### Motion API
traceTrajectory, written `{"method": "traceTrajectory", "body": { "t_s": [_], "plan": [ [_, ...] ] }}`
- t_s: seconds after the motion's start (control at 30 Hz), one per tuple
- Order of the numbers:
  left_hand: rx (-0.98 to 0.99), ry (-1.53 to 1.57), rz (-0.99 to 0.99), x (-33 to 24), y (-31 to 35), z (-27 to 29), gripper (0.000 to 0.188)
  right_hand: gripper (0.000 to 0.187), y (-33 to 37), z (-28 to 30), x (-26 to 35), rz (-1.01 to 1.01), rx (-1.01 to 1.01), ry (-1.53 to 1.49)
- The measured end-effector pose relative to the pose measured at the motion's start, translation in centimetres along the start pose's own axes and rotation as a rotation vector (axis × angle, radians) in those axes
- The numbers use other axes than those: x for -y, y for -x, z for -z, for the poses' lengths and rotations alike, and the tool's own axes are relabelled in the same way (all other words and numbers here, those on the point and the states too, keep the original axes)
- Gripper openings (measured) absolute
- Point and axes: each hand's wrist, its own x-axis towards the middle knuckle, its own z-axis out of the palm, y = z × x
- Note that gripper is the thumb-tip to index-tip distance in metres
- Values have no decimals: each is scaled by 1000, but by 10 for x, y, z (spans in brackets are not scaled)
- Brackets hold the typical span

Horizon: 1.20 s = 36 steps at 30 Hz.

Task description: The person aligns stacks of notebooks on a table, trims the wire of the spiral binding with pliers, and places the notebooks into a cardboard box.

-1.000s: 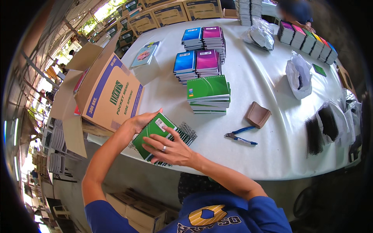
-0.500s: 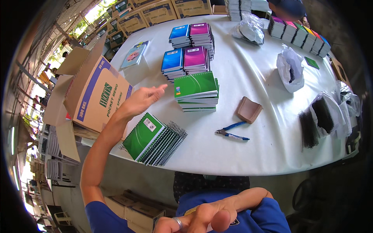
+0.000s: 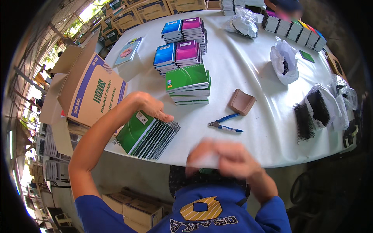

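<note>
Box [image 3: 99, 91], brown cardbd, left, flaps open, contents mostly hidden | plastic bag [image 3: 339, 112], far right, blk coils [image 3: 319, 108] inside | green spiral notebooks [image 3: 133, 134], stacked nr tabletop's [image 3: 268, 141] front edge, white label [image 3: 142, 117] on top, blk bindings along right side | L hand [image 3: 150, 105] at stack's far side, fingers curled, grip unclear | R hand [image 3: 227, 158] blurred, can't tell if pinching
</note>
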Motion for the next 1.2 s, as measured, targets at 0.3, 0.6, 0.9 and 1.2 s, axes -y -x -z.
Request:
{"method": "traceTrajectory", "body": {
  "t_s": [0.3, 0.6, 0.9, 1.2],
  "plan": [
    [30, -19, 32, -17, 1, 11, 82, 56, 61, 110, -73, -541, -56, 1786],
    [-25, 64, -41, -9, 22, 4, 72, 51, 68, 55, -80, -541, -227, 1934],
    [-93, 155, -4, -11, 34, -7, 73, 33, 49, 45, -97, -357, -593, 1367],
    [-259, 412, -279, -33, 25, 1, 61, 69, -26, -15, -136, -665, -353, -594]
  ]
}}
